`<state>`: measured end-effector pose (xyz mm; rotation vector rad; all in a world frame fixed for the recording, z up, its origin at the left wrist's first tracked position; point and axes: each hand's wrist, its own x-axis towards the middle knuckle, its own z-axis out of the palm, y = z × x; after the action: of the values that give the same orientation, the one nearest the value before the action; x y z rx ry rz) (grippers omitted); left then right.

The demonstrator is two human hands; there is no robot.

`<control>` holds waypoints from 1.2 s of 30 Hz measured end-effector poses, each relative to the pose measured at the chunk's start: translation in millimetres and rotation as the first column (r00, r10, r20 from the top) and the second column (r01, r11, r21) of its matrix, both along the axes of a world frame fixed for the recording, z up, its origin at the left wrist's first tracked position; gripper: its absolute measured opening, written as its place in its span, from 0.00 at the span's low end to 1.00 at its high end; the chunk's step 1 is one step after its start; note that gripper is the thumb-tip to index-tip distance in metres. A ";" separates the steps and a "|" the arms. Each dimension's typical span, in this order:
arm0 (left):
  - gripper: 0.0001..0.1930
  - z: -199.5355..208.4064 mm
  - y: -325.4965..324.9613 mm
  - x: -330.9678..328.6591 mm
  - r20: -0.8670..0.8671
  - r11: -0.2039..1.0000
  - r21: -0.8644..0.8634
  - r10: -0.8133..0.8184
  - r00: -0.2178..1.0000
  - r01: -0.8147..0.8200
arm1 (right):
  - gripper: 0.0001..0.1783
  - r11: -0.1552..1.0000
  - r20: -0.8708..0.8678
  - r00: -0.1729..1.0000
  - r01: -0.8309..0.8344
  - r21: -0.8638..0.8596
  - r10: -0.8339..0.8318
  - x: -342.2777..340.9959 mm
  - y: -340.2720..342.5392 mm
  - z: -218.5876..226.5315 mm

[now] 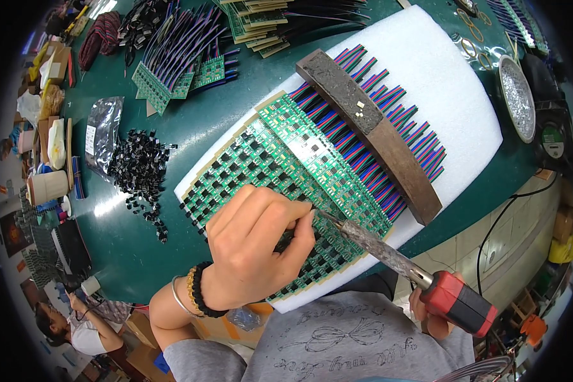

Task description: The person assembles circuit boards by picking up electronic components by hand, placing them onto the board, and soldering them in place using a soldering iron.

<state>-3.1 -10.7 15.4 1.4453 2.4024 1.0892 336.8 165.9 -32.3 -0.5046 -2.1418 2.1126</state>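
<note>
A panel of green circuit boards (302, 143) lies on a white foam pad (420, 54), with rows of small black components (239, 156) on its near side. Over the panel, my left hand (248, 248) is closed, thumb and forefinger pinched on what looks like one small black component, mostly hidden by the fingertips. My right hand (434, 323) grips the red and black handle of a soldering iron (372, 245). Its tip points at the boards just right of the left fingertips. Whether the tip touches, I cannot tell.
A dark heavy bar (375, 127) lies across the boards' coloured wires. Loose black components (140, 162) are heaped beside a clear plastic bag (104, 134) at left. More wired boards (151, 88) lie at the back. A round metal dish (516, 99) stands far right. Another person (89, 328) sits at lower left.
</note>
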 end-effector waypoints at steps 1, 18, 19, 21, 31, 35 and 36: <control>0.11 0.4 0.0 -0.8 0.005 1.000 -0.001 -0.004 1.000 0.004 | 0.38 1.000 0.005 1.000 -0.013 0.015 0.013 25.0 -1.0 -16.6; 0.10 4.8 -0.2 -1.0 -0.027 0.998 0.062 0.018 0.999 -0.016 | 0.66 0.936 -0.266 0.944 0.099 -0.339 -0.196 -53.0 -8.9 -11.6; 0.11 6.3 -2.9 -1.1 0.002 0.997 0.060 0.053 0.999 -0.053 | 0.65 0.939 -0.199 0.964 0.105 -0.328 -0.178 -60.0 -5.8 -3.9; 0.12 9.4 -7.6 -6.5 0.009 0.995 0.037 0.091 0.996 -0.091 | 0.64 0.943 -0.127 0.979 0.115 -0.313 -0.162 -69.0 -7.9 1.4; 0.13 8.9 1.8 -25.5 -0.088 0.987 -0.008 0.160 0.983 -0.161 | 0.57 0.951 -0.114 0.993 0.004 -0.309 -0.041 -84.3 5.6 -2.6; 0.13 8.8 2.1 -24.8 -0.060 0.981 0.001 0.196 0.979 -0.196 | 0.58 0.933 -0.154 0.977 0.086 -0.348 -0.147 -80.9 -0.1 -3.7; 0.13 9.2 2.6 -24.8 -0.031 0.976 -0.004 0.216 0.976 -0.216 | 0.58 0.934 -0.153 0.977 0.087 -0.348 -0.148 -80.9 -0.2 -3.7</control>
<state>-28.0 -8.0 24.6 1.2278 2.6313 1.1070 255.9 165.7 -36.0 -0.4392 -1.6189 2.3676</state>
